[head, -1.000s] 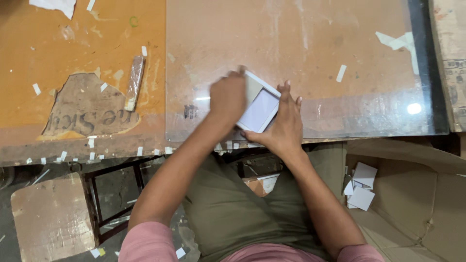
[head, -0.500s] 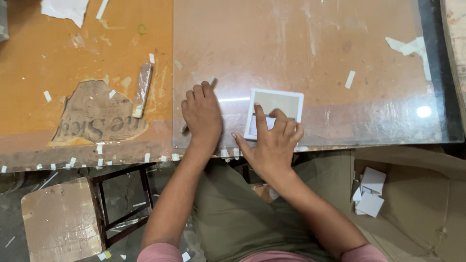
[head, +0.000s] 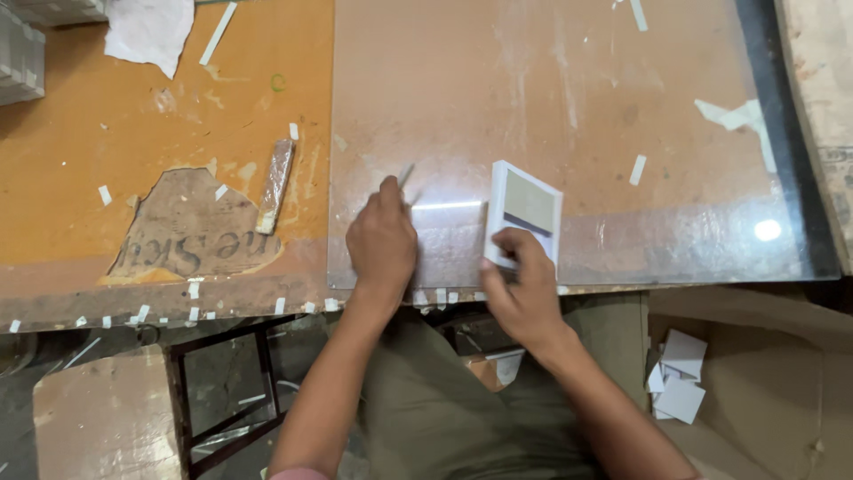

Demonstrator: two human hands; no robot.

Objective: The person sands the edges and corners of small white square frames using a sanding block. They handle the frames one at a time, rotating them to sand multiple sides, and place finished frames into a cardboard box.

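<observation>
Head view, looking straight down at the bench: the right hand (head: 526, 298) grips a small white box (head: 524, 213) by its near edge, fingers curled shut around it and thumb on top. The box sits tilted on the glass sheet (head: 569, 89), just beyond the front edge of the table, its grey face turned up. The left hand (head: 382, 240) lies just to the left of it, knuckles up, fingers closed on a thin pale stick (head: 405, 175) whose tip pokes out past the fingers onto the glass. What exactly that stick is, I cannot tell. The two hands are near each other but apart, with a bright strip of reflected light on the glass between them. Further left, on the bare orange tabletop (head: 160, 116), a wrapped stick (head: 275, 185) lies beside a patch of torn surface (head: 191, 231). Scraps of white tape dot the front edge. Down at the lower right, a pile of white cards (head: 677, 382) rests in a cardboard box (head: 764, 391)
</observation>
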